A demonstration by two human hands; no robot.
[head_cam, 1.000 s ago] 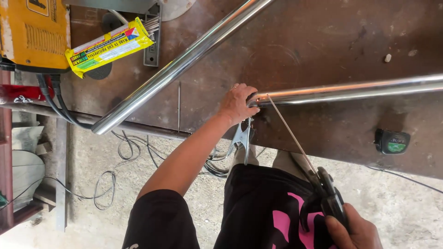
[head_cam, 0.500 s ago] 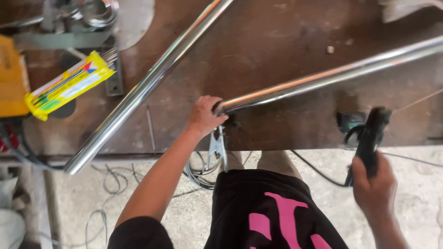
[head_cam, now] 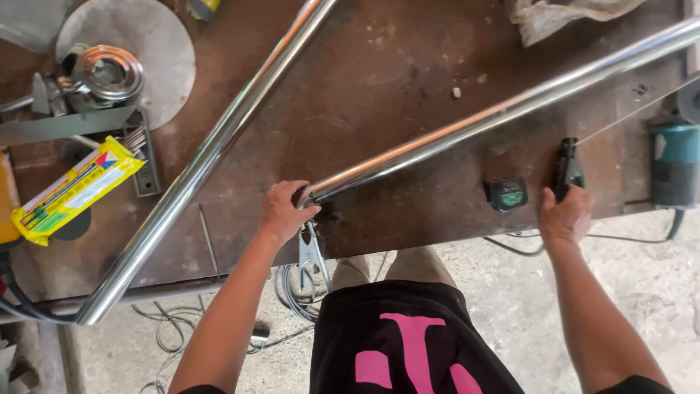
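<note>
- Tubing first: the polished steel pipe (head_cam: pixel 503 109) lies slantwise on the desk (head_cam: pixel 394 66), its near end at the desk's near edge, its far end running off at the upper right.
- Left hand (head_cam: pixel 283 211) is curled over that near end, its grip pressed around the pipe's mouth; a metal earth clamp (head_cam: pixel 312 255) hangs just below it at the desk edge.
- Right hand (head_cam: pixel 565 215) has its grip wrapped round the black handle of an electrode holder (head_cam: pixel 565 169), which rests on the desk to the right with a thin welding rod (head_cam: pixel 627 113) reaching up and right from it.
- To do this well, I judge the pipe end should be kept pinned flat so that it cannot roll, and the rod kept well off the metal until the hand is set.
- The pipe is round, mirror-bright and unmarked; it looks slippery and apt to roll.
- A second chrome pipe (head_cam: pixel 219 146) lies to the left, crossing toward the far edge.
- A small tape measure (head_cam: pixel 508 193) sits just left of the holder, an angle grinder (head_cam: pixel 674 164) at the right edge.
- A yellow carton of electrodes (head_cam: pixel 73 188) lies far left.
</note>
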